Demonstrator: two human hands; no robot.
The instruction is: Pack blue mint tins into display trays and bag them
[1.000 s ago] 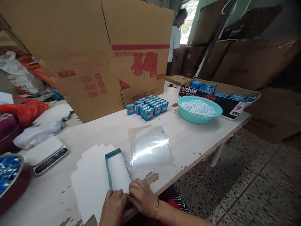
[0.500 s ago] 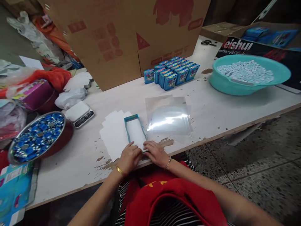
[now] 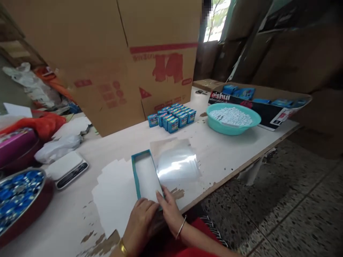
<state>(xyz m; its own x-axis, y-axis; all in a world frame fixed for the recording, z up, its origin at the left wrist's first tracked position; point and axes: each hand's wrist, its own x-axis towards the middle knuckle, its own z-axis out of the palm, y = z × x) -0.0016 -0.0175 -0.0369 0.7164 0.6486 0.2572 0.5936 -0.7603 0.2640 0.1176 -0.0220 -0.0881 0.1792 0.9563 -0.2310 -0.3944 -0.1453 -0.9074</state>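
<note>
A long open box with blue edges and a white inside (image 3: 146, 173) lies near the table's front edge. My left hand (image 3: 142, 217) is closed on its near left corner. At the near right corner my right hand (image 3: 169, 208) grips the box, thumb over the rim. White paper sheets (image 3: 111, 192) are fanned out to the left of the box and partly beneath it. Clear plastic sheets (image 3: 175, 160) lie just to the right and shine in the light.
A white scale (image 3: 66, 169) and a bowl of blue wrapped pieces (image 3: 23, 200) are on the left. Small blue boxes (image 3: 173, 123) stand before a large cardboard box (image 3: 107, 71). A turquoise basin (image 3: 232, 126) of white pieces and an open carton (image 3: 265, 116) are at the right.
The view has tilted up and shifted. My right hand has moved up to the box's right side, with its thumb on the rim; my left hand stays at the near left corner.
</note>
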